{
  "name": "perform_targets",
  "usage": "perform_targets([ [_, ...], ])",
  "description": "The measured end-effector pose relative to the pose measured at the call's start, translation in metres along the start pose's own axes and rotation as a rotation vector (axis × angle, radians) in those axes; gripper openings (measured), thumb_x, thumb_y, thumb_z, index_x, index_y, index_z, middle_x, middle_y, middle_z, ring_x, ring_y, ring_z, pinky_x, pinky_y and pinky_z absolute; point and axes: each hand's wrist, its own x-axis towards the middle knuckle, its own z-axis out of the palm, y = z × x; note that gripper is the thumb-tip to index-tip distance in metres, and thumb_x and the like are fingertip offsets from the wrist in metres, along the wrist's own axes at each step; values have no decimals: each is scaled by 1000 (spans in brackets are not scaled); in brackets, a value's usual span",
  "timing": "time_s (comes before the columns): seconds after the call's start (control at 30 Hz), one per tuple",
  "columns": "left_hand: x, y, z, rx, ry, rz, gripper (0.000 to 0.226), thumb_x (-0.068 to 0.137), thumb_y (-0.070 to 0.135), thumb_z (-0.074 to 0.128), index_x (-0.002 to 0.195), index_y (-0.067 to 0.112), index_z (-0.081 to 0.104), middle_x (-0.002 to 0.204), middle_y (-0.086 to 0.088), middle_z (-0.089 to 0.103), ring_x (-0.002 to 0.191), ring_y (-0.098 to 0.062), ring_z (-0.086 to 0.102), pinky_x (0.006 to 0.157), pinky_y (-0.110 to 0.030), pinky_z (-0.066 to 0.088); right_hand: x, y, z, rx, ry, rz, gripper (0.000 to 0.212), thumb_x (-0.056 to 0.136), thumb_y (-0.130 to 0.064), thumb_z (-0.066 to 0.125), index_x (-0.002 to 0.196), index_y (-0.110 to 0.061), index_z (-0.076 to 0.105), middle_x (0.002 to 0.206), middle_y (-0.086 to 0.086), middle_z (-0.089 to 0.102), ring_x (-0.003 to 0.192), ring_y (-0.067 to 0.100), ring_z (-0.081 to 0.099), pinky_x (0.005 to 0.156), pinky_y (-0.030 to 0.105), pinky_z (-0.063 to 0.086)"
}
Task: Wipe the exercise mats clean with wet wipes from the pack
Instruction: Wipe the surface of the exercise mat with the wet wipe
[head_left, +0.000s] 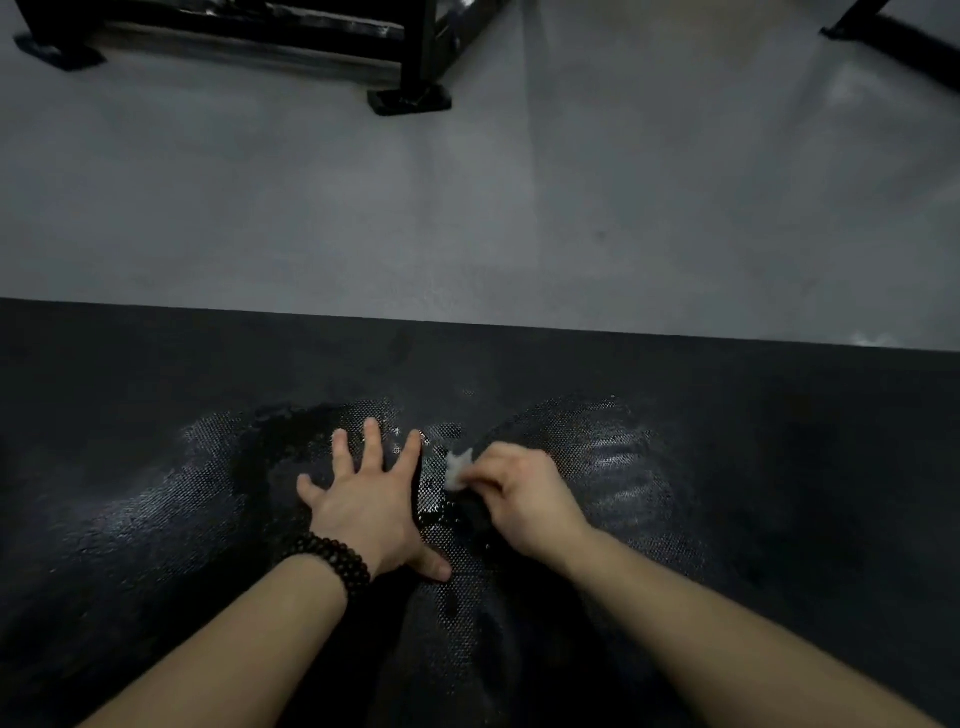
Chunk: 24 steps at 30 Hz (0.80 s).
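Note:
A black textured exercise mat (156, 395) fills the lower half of the view, and its middle shines wet. My left hand (363, 499) lies flat on the mat with its fingers spread; a dark bead bracelet sits on that wrist. Just to its right, my right hand (519, 493) grips a small crumpled white wet wipe (458, 467) and holds it down on the mat. Only a corner of the wipe shows past the fingers. The wipe pack is not in view.
Beyond the mat's far edge lies grey floor (467, 208). A black metal equipment frame (410, 67) with flat feet stands at the top left, and another black leg (883, 31) crosses the top right corner.

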Motion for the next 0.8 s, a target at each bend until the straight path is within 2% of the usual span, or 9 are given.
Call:
perform_targets([
  [0.07,0,-6,-6,4,-40,28,159,44,71,91,157,44,-19,164,-1,-34,152,-36,-26,117,-73,11,12,14,-24,-11,6,51,14,84,-13,69,92,-20,77,89,-1,70,85,18,64,83,27,50],
  [0.17,-2,-12,-8,71,-26,59,159,47,69,91,155,45,-22,164,1,-34,152,-34,-26,118,-70,14,52,57,-66,-118,370,346,15,85,-10,68,98,-14,76,96,5,71,90,23,65,86,24,44],
  [0.2,-3,-12,-7,86,-16,55,158,48,68,91,155,45,-23,163,1,-35,152,-34,-26,119,-70,15,65,72,-76,-151,422,459,17,87,-12,66,101,-14,75,99,7,71,92,26,65,86,26,46],
  [0.3,-3,-7,-2,77,12,32,157,51,60,94,155,44,-22,163,0,-35,152,-34,-25,118,-71,15,82,74,-62,-213,376,617,22,89,-13,59,104,-19,74,103,10,70,94,33,65,85,35,52],
  [0.47,-4,-4,2,94,51,1,157,53,54,95,156,39,-21,164,-2,-33,153,-35,-24,117,-70,16,40,6,6,-117,67,46,23,89,-15,58,95,-29,75,87,-1,67,80,24,62,75,34,54],
  [0.53,-3,-2,3,97,72,-8,159,52,54,95,157,35,-22,165,-1,-32,153,-35,-23,117,-69,17,36,8,-3,-88,-1,-55,24,90,-25,53,93,-25,76,87,-1,69,81,23,63,76,33,54],
  [0.6,-3,-3,1,103,81,-10,161,49,57,95,157,34,-22,165,-1,-31,153,-36,-21,116,-69,19,51,32,-25,-134,127,69,29,91,-29,50,91,-19,77,88,4,70,83,28,65,77,34,54],
  [0.7,-2,-8,-2,113,72,16,161,43,67,92,157,39,-19,166,2,-25,154,-33,-15,113,-65,26,75,79,-64,-230,414,425,19,89,-12,60,99,-14,76,96,9,70,88,32,65,81,34,51],
  [0.8,-2,-12,-8,96,79,48,154,41,73,89,158,46,-7,167,7,-10,153,-29,-5,109,-61,33,82,84,-58,-231,402,572,23,89,-11,58,103,-18,75,101,8,68,91,32,64,83,34,51],
])
